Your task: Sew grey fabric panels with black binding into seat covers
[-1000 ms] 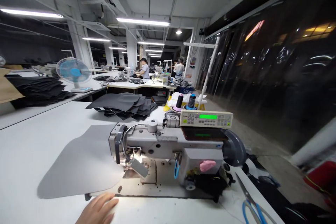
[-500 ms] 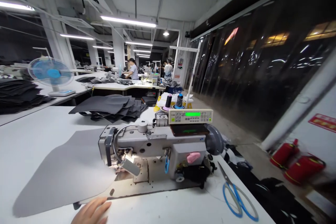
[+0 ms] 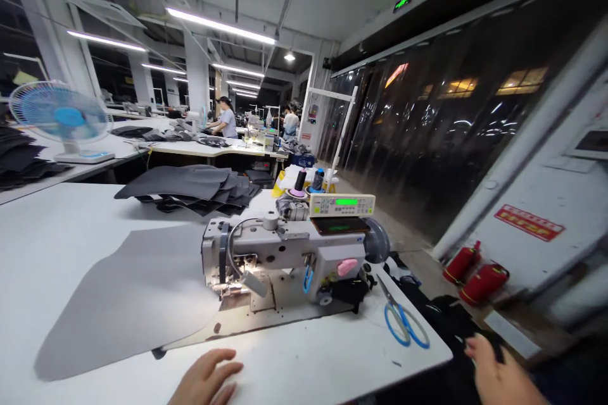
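My left hand (image 3: 209, 376) is at the front edge of the white table, fingers apart, with nothing in it. Just beyond it, a large grey cut piece (image 3: 128, 300) lies flat, its right end at the needle area of the sewing machine (image 3: 285, 253). Off the table's right side, my right hand (image 3: 501, 370) hangs near dark fabric (image 3: 441, 313); its fingers are slightly curled, with a gap between them, and no held thing shows. Blue-handled scissors (image 3: 403, 323) rest on the table at the machine's right.
Behind the machine sits a stack of dark cut pieces (image 3: 190, 186). Thread cones (image 3: 299, 182) stand behind the control panel (image 3: 342, 205). A blue fan (image 3: 69, 117) is at the left. Red fire extinguishers (image 3: 484, 281) stand by the right wall. A person (image 3: 228, 120) works farther back.
My right hand has come into view at the lower right. The view has turned to the right. My left hand shows more fully and remains near the table's front edge.
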`<act>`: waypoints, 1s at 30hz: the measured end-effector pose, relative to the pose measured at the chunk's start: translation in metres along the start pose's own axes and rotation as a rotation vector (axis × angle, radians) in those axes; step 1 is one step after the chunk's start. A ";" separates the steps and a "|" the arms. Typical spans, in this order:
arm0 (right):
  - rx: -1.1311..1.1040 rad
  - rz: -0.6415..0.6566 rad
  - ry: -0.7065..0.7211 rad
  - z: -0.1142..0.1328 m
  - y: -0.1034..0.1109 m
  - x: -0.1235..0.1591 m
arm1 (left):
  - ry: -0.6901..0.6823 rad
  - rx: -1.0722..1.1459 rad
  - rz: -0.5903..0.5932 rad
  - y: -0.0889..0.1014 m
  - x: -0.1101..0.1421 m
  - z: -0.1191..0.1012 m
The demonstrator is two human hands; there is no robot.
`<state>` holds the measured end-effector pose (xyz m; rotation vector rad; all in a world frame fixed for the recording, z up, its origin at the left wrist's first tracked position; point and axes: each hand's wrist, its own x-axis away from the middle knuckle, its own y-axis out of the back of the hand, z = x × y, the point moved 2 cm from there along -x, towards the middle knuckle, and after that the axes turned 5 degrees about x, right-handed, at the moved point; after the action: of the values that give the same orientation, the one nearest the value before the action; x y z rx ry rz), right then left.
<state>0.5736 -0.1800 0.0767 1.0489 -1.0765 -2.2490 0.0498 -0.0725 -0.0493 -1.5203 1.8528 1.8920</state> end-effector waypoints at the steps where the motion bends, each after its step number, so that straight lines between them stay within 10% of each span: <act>1: -0.066 0.084 -0.005 0.019 -0.002 0.005 | -0.013 0.050 0.020 -0.001 -0.006 -0.009; 9: -0.567 1.251 0.783 0.266 0.010 0.097 | -0.113 0.164 0.071 0.040 -0.067 -0.068; 14: -0.898 1.712 0.676 0.341 -0.060 0.126 | 0.156 0.186 0.017 0.090 -0.047 -0.028; 20: -1.211 1.803 0.300 0.387 -0.152 0.200 | 0.390 0.024 0.076 0.129 -0.008 0.029; 30: -0.966 1.613 0.415 0.381 -0.197 0.204 | 1.053 0.718 0.094 0.102 0.000 0.043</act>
<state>0.1374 -0.0146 -0.0139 0.0070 -0.2263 -0.8421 -0.0415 -0.0645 0.0131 -2.2609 2.5184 0.1753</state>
